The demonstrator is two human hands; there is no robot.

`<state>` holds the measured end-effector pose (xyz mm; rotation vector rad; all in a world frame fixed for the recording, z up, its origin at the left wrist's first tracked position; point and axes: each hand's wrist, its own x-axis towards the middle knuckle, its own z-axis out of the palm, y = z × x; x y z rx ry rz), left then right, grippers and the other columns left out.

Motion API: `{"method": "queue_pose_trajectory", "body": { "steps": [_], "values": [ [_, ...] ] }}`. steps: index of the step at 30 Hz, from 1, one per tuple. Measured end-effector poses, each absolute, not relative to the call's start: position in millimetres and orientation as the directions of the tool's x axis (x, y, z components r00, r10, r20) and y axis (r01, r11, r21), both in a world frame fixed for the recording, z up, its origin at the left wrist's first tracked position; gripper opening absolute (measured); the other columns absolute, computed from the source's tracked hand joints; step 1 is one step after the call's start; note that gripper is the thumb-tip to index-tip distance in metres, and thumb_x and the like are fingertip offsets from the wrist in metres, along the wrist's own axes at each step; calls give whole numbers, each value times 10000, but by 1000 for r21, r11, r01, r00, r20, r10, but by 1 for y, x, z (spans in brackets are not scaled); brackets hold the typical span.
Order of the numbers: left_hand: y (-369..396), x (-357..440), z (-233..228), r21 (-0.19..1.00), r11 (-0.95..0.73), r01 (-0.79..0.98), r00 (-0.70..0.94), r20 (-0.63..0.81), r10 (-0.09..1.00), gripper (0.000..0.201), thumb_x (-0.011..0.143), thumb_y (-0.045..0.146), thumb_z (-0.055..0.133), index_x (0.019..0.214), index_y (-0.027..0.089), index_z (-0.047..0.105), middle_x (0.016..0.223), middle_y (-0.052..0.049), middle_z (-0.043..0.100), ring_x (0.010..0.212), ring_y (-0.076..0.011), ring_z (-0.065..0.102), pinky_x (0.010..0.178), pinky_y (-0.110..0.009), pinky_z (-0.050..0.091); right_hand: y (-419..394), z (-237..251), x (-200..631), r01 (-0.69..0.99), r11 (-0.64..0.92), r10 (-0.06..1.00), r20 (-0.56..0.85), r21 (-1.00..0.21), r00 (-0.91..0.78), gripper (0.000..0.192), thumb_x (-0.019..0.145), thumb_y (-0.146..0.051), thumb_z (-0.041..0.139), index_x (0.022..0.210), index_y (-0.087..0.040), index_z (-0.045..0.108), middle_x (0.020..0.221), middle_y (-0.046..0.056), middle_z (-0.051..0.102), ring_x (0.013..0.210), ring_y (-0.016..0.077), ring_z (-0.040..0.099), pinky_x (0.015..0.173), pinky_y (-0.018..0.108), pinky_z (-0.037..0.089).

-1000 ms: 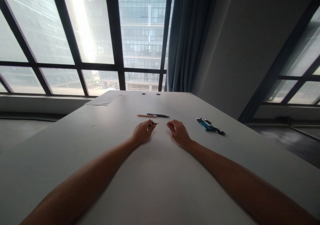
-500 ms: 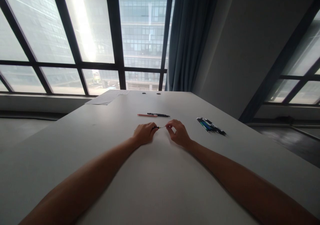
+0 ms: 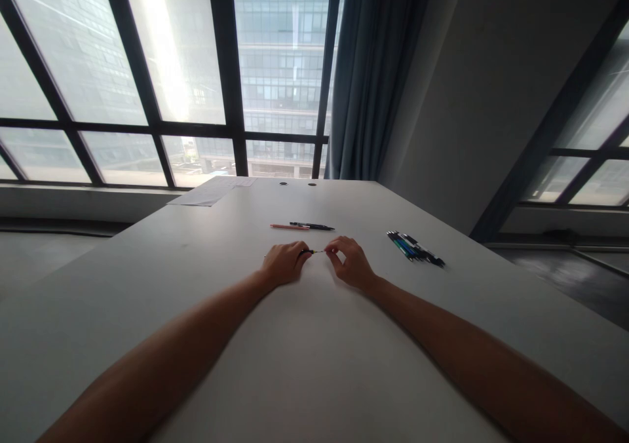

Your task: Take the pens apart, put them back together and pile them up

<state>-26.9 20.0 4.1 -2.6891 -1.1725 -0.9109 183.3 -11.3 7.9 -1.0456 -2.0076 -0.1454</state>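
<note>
My left hand is closed around a dark pen, most of which its fingers hide. A thin, light-coloured section of the pen sticks out to the right, across the small gap between my hands. At that section's far end, the thumb and forefinger of my right hand are pinched together; what exactly lies between them is too small to make out. Just beyond my hands lie a salmon-pink pen and a black pen, side by side on the white table.
Right of my hands lies a bunch of several pens, black, blue and green. White paper sheets rest at the table's far left. Two dark round discs are set near the far edge. A blue curtain hangs beyond.
</note>
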Motion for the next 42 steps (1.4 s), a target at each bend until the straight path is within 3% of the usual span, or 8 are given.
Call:
{"method": "queue_pose_trajectory", "body": {
  "steps": [13,19,24,38,42],
  "values": [
    [20,-27,4,149,-705,693,540,539,646,254,947,378,409,983,229,613,916,-41,712,746,-201,654,629,-281,431,-12,8,184,724,638,620,733,-262,-281,88,829,-155,519,814,-194,596,826,42,643,754,170,571,792,332,407],
    [19,-26,5,132,-703,699,547,534,644,264,951,383,401,983,226,610,927,-34,713,762,-195,656,634,-271,433,-9,6,185,683,697,548,775,-216,-314,77,826,-138,537,812,-198,583,805,31,643,710,161,574,756,331,406],
    [18,-25,6,132,-705,697,550,532,643,269,953,385,399,988,224,612,919,-39,713,751,-189,655,639,-268,436,-8,5,184,673,706,550,769,-220,-325,78,852,-158,536,823,-205,592,826,31,654,719,163,580,764,337,410],
    [20,-25,4,96,-802,589,640,550,536,247,963,351,404,1027,212,598,967,-50,700,794,-183,662,681,-274,472,-9,3,178,666,728,517,768,-162,-378,84,901,-242,550,881,-201,621,784,31,672,738,172,601,761,336,408],
    [19,-26,4,95,-802,590,637,555,534,245,969,348,397,1016,211,594,963,-46,703,788,-183,665,671,-273,471,-12,5,178,675,714,542,756,-185,-366,112,862,-271,614,949,-200,613,858,38,683,757,177,609,779,346,409]
  ]
}}
